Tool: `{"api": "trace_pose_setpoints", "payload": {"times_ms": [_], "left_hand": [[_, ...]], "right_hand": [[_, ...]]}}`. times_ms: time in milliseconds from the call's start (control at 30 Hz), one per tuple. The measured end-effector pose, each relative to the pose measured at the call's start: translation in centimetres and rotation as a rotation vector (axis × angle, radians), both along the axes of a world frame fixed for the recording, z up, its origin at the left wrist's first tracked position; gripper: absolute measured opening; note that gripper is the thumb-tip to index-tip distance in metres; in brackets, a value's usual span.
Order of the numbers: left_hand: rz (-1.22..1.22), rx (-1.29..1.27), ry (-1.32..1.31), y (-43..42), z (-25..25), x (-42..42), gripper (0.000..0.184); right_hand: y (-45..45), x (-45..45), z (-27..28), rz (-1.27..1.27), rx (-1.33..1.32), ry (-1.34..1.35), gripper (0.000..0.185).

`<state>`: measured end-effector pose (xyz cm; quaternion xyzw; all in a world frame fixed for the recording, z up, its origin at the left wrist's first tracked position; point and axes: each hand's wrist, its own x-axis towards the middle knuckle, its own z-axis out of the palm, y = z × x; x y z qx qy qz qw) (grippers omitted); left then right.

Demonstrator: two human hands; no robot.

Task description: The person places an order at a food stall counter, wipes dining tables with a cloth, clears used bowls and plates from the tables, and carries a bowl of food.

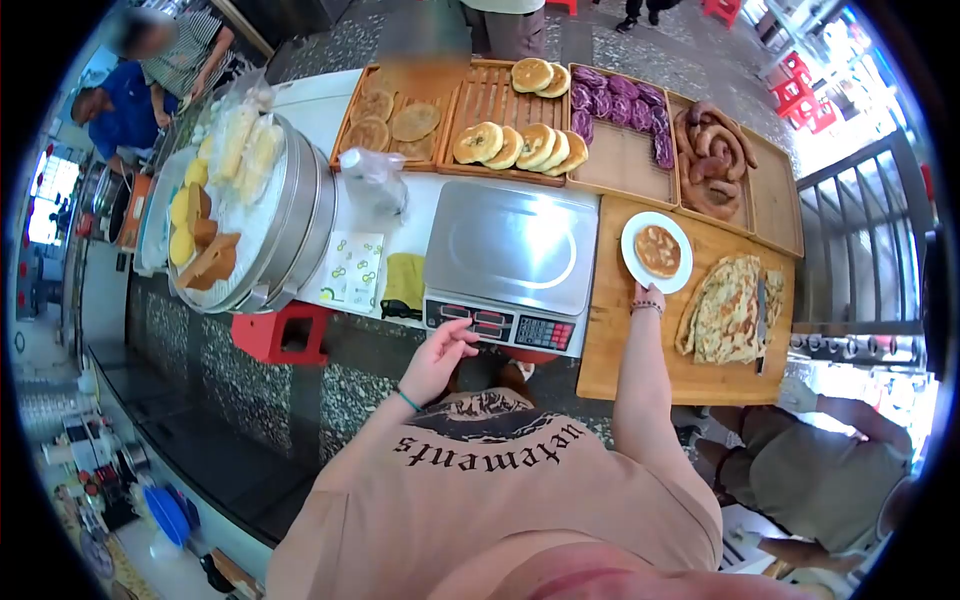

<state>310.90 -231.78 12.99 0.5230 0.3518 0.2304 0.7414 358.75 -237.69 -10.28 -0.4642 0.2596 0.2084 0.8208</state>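
My right hand [648,297] grips the near rim of a white plate [629,262] above the wooden board [625,345]. On the plate lies one round browned flatcake [658,250]. My left hand [445,352] is empty, its fingers loosely bent and apart, at the front left corner of a silver weighing scale [490,240] with a keypad [545,331]. Nothing rests on the scale's pan. Right of the plate, a stack of folded flaky flatbread [722,310] sits on the board beside a long knife [762,325].
Behind are wooden trays [622,178] with pale pancakes [520,147], purple rolls [618,100] and coiled sausage-like pieces [712,165]. A large steamer [300,215] stands left, with bagged corn-like food [250,150]. Other people stand at the right [820,475], far side and upper left.
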Motion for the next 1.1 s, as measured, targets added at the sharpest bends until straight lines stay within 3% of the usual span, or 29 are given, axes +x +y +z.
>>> {"api": "trace_pose_setpoints", "payload": {"times_ms": [100,233,300,367,433,567,633,700,767,900,1100], "left_hand": [[0.060,-0.023,-0.050,1.7,-0.1,-0.3,0.033],[0.069,-0.018,-0.087,6.3,0.2,-1.0,0.034],[0.026,-0.006,-0.091,9.3,0.1,-1.8,0.034],[-0.018,-0.003,-0.123,12.7,1.0,-2.9,0.035],[-0.078,0.027,-0.112,16.4,1.2,-4.9,0.036],[-0.137,0.001,-0.149,24.4,2.5,-10.7,0.035],[-0.142,0.044,-0.124,27.8,2.6,-14.2,0.035],[-0.116,0.036,-0.131,30.6,1.7,-17.6,0.035],[-0.081,-0.017,-0.101,32.5,0.9,-21.1,0.035],[-0.042,-0.079,-0.138,35.6,-1.2,-26.5,0.036],[0.014,-0.220,-0.107,38.5,-4.7,-32.3,0.036]], "right_hand": [[-1.9,0.5,3.4,0.144,-0.039,-0.132,0.034],[-0.2,0.9,13.8,0.418,-0.318,-0.280,0.029],[2.4,0.0,18.1,0.504,-0.252,-0.330,0.025],[5.9,1.2,19.0,0.739,-0.202,-0.431,0.023],[12.6,-4.0,23.6,0.733,-0.107,-0.394,0.022],[27.1,-11.0,23.1,0.760,-0.045,-0.342,0.025],[35.3,-14.7,20.4,0.796,0.007,-0.272,0.025],[43.6,-19.5,18.0,0.825,-0.121,-0.224,0.025],[51.1,-21.8,12.0,0.913,0.081,-0.066,0.025],[62.8,-31.2,9.8,0.895,-0.034,-0.048,0.024],[78.0,-40.1,4.0,1.242,-0.146,-0.039,0.020]]}}
